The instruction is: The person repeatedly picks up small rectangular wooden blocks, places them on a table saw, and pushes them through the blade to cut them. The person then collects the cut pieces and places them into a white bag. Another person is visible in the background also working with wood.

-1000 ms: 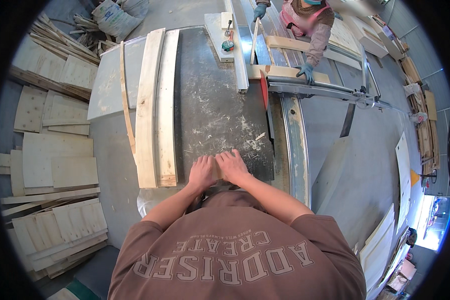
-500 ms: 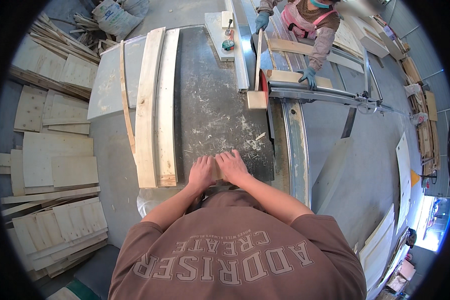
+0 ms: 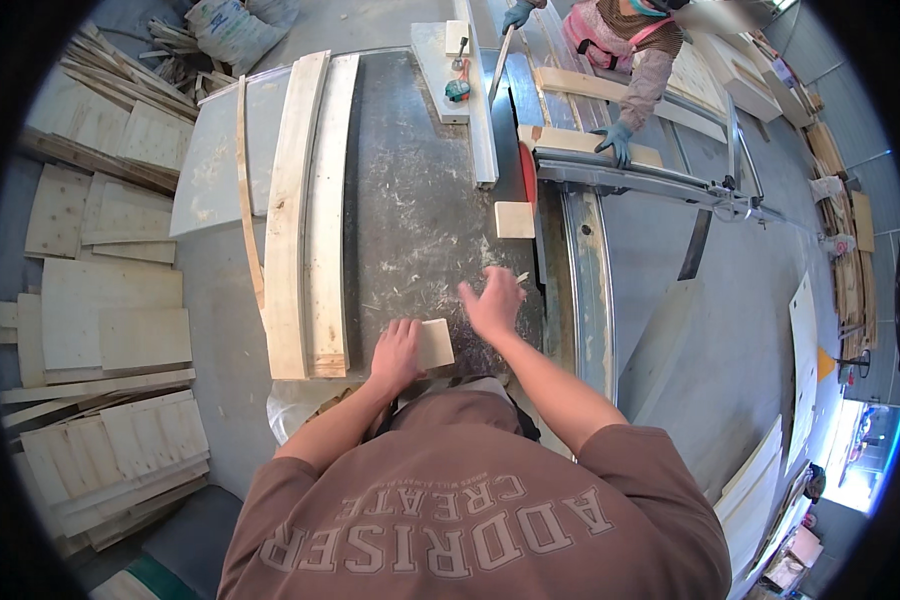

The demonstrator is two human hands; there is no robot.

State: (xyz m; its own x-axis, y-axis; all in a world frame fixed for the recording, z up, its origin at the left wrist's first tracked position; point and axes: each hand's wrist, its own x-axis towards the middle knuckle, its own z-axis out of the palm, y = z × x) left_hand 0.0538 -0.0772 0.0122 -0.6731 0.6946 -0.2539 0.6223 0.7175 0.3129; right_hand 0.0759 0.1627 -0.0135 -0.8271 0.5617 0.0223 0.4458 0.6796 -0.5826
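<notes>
Near the front edge of the dark saw table point(image 3: 400, 200), my left hand point(image 3: 397, 350) grips a small square wooden block point(image 3: 436, 343) by its left side. My right hand point(image 3: 494, 302) is off that block, to its upper right, with thumb and fingers apart and nothing in them. Beyond my right fingertips another square wooden block point(image 3: 514, 220) lies on the table, close to the red saw blade point(image 3: 528, 172). A small gap separates my right hand from it.
Two long boards point(image 3: 292, 220) lie along the table's left side, beside a thin strip point(image 3: 248, 190). Across the saw, a co-worker's gloved hand point(image 3: 616, 143) presses a plank point(image 3: 570, 145) at the metal fence; the other holds a stick point(image 3: 502, 62). Board stacks point(image 3: 120, 440) stand left.
My right hand has let go of the near block and moved forward and right. The co-worker's stick has been drawn back from the far block, away from me.
</notes>
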